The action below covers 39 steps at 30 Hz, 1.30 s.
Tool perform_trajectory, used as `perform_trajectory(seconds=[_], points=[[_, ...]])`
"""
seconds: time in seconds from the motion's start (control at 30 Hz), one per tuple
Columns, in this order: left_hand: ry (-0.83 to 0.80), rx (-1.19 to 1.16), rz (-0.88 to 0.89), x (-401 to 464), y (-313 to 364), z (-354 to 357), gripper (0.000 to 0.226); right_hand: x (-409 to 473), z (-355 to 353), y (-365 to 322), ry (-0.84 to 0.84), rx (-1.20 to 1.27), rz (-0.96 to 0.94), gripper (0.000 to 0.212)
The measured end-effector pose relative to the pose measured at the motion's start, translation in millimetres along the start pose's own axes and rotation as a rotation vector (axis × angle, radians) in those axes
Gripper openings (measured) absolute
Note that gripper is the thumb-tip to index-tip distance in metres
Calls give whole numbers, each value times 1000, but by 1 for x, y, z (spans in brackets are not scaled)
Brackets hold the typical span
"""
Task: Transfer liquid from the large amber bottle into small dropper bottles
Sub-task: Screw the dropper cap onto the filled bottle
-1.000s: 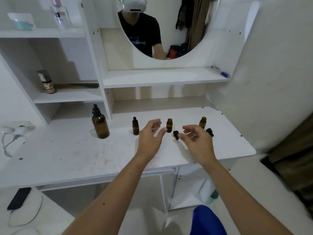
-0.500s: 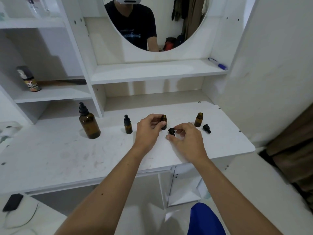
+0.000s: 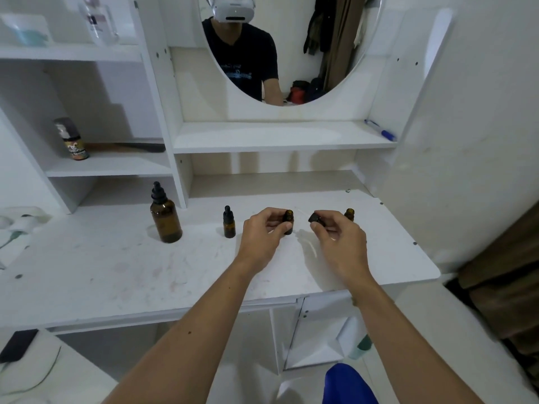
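Amber glass, open at the neck: middle bottle point(image 3: 288, 220) upright on the white counter point(image 3: 116, 258), pinched at the body by the left hand point(image 3: 262, 231). Right hand point(image 3: 338, 237) closed on a black dropper cap point(image 3: 315, 218), lifted just right of that neck, clear pipette point(image 3: 300, 212) faintly visible and pointing left toward it. Large bottle point(image 3: 165, 218) well to the left, capped; capped small bottle point(image 3: 229, 223) between it and the hands; another open one point(image 3: 349, 214) at far right, behind the right hand. Probably recapping the middle bottle. Best done so: keep the left pinch low and firm, line the pipette straight above the opening, lower without scraping the rim, then twist the cap snug. Risk: tipping so light a bottle.
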<state>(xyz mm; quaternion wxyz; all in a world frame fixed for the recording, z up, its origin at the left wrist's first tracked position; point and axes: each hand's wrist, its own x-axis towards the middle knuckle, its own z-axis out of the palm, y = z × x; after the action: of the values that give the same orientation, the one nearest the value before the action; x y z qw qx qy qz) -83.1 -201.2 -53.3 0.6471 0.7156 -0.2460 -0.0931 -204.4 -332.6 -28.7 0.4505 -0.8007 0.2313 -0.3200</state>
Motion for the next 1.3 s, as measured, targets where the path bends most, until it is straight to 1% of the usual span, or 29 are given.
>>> perform_trajectory(seconds=[0.2,0.37,0.63,0.77,0.9,1.03,1.17,1.3], points=[[-1,-6,9,2,-4,0,23,9,0,-9,-91,-170,-127,19],[-10,-32,-4,4,-6,0,24,19,-5,-10,-88,-342,-283,21],[-8,-38,-7,4,-7,0,23,40,-12,-26,-202,-490,-368,24],[-13,-33,1,3,-4,-1,23,51,-12,-39,-280,-450,-340,22],[-6,-21,17,2,-2,-2,22,60,-8,-44,-334,-311,-245,19],[-11,-31,-3,4,-4,-2,23,67,-3,-43,-386,-190,-156,25],[-18,-34,3,5,-5,-2,25,67,2,-36,-441,-178,-209,31],[-26,-34,3,5,-6,-3,26,64,8,-26,-475,-238,-246,29]])
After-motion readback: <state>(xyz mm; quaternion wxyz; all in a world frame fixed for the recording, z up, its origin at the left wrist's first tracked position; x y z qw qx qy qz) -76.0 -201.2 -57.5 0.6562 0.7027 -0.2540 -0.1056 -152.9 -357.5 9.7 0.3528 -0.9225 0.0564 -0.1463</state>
